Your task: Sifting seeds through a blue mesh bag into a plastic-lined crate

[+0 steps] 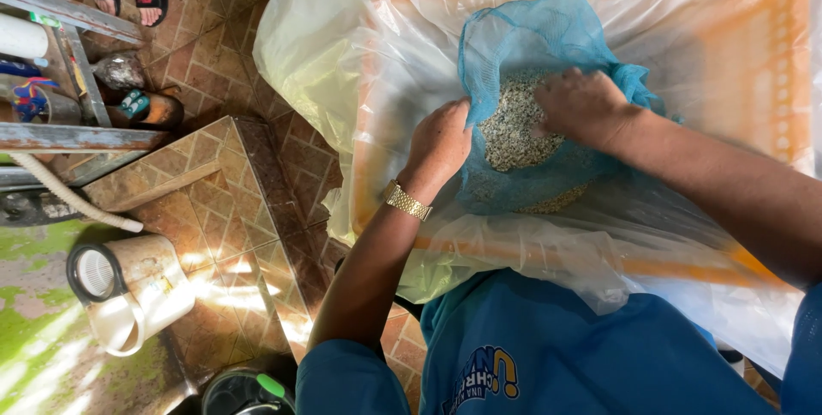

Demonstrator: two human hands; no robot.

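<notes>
Hands (514,128) spread net bag (531,47) — mouth upward.

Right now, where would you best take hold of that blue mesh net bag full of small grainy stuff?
Probably at the loose rim of the blue mesh net bag, coming from above. The grains sag low, leaving slack netting up top; the left hand already pinches the near edge, and the right hand rests inside.

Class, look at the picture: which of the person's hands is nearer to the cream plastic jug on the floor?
Left. The left hand grips the blue net bag on its edge facing the cream jug; the right hand is farther away, pressing into the bag's grainy contents.
</notes>
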